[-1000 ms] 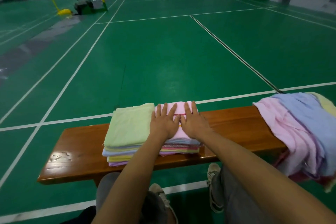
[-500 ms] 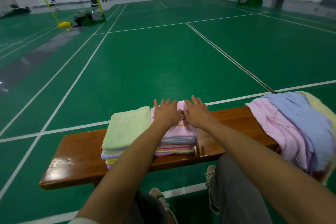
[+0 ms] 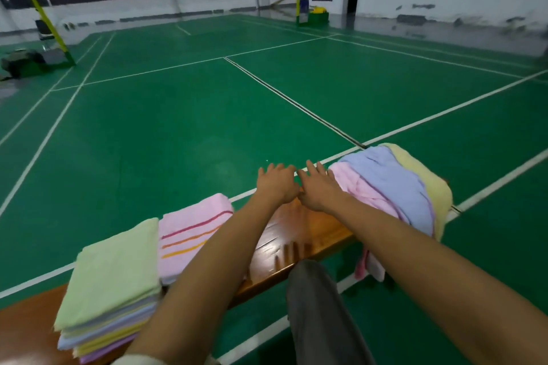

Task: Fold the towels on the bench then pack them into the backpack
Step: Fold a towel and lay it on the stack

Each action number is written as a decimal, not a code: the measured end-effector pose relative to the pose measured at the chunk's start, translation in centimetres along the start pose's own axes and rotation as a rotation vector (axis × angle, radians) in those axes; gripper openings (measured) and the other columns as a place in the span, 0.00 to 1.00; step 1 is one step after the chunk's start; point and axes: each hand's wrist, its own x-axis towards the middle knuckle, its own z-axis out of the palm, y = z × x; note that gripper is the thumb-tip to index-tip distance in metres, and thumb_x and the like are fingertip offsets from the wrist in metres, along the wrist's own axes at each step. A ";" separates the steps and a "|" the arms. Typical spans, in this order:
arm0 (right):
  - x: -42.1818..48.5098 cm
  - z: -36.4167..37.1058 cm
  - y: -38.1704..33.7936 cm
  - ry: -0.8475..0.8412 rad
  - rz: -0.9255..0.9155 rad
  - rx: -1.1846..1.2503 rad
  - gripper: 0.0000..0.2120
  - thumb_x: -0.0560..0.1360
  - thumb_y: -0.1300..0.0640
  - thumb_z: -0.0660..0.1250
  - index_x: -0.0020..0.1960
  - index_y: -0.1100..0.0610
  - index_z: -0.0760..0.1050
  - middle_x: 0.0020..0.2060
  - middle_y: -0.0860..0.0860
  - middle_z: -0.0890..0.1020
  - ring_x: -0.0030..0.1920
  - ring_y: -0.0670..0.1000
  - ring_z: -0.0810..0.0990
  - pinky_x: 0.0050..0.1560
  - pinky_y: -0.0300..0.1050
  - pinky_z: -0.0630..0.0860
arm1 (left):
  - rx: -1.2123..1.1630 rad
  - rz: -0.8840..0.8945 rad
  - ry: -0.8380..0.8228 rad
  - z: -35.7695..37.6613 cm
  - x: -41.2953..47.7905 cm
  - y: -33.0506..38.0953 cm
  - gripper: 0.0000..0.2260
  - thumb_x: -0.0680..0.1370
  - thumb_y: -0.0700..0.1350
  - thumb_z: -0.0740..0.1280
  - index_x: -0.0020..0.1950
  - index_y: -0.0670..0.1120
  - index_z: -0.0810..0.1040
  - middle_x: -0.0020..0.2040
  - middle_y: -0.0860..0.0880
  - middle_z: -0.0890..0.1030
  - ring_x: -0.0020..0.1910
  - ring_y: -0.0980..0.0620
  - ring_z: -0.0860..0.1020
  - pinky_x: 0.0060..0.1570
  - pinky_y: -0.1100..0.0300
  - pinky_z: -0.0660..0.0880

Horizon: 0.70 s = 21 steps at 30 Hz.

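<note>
Fingers: both sets extended, slightly spread, holding nothing. Tips are motion-blurred; whether the right fingertips (image 3: 318, 167) touch the heap is not readable.

L hand (image 3: 277, 184): palm down, in the air over the bench (image 3: 299, 234), fingers pointing away from the camera. R hand (image 3: 318, 190): same pose, just beside the L hand, thumbs nearly meeting. R hand sits right next to the pink edge of the loose towels (image 3: 388, 187).

Forearms: both run from the lower frame edge up to the hands. L forearm covers the near right corner of the pink stack (image 3: 189, 234) and part of the bench top. R forearm crosses in front of the lower part of the heap.

Task items:
- Loose towels: unfolded heap on the right end of the bench; pink, blue and yellow layers. Part hangs over the near edge. Bench end under the heap is hidden.
- Pink stack: folded, striped towel on top, mid-bench. Lower layers mostly hidden by the L forearm.
- Green stack (image 3: 115, 272): folded, left of the pink stack and touching it; blue, yellow and purple layers below the green top. Near corner blurred.
- Backpack: no item can be id'd as one.

Other: a grey trouser leg (image 3: 323, 311) below the bench edge, cut off by the frame. Bench left end cut off. Reflection of fingers visible on the varnished top. Green court floor (image 3: 207, 115) with white lines beyond; far objects too blurred to id.
</note>
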 end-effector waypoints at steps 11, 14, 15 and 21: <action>0.5 4.1 11.6 -0.088 0.257 0.014 0.32 0.82 0.45 0.59 0.81 0.51 0.50 0.82 0.57 0.49 0.80 0.64 0.50 0.78 0.61 0.50 | -0.052 0.179 -0.200 6.0 5.8 10.3 0.25 0.81 0.52 0.60 0.78 0.53 0.62 0.73 0.43 0.71 0.69 0.40 0.72 0.67 0.43 0.71; 0.4 5.1 13.6 -0.083 0.321 0.132 0.25 0.82 0.51 0.61 0.76 0.57 0.61 0.77 0.60 0.62 0.76 0.62 0.61 0.76 0.58 0.58 | -0.062 0.177 -0.252 8.6 7.2 12.0 0.22 0.84 0.53 0.56 0.77 0.52 0.64 0.76 0.45 0.69 0.71 0.43 0.71 0.71 0.48 0.69; 0.4 5.6 14.2 -0.069 0.317 0.159 0.23 0.81 0.53 0.61 0.74 0.58 0.65 0.74 0.61 0.66 0.73 0.62 0.65 0.74 0.58 0.62 | -0.110 0.149 -0.278 9.4 7.5 12.5 0.21 0.85 0.54 0.56 0.78 0.53 0.64 0.76 0.47 0.69 0.72 0.44 0.70 0.71 0.49 0.67; 0.5 8.6 16.7 -0.034 0.321 0.054 0.18 0.81 0.48 0.64 0.68 0.53 0.71 0.66 0.56 0.76 0.65 0.56 0.74 0.69 0.51 0.69 | -0.448 -0.026 -0.313 13.7 8.5 14.7 0.19 0.82 0.52 0.62 0.70 0.46 0.69 0.67 0.44 0.76 0.60 0.43 0.76 0.58 0.54 0.74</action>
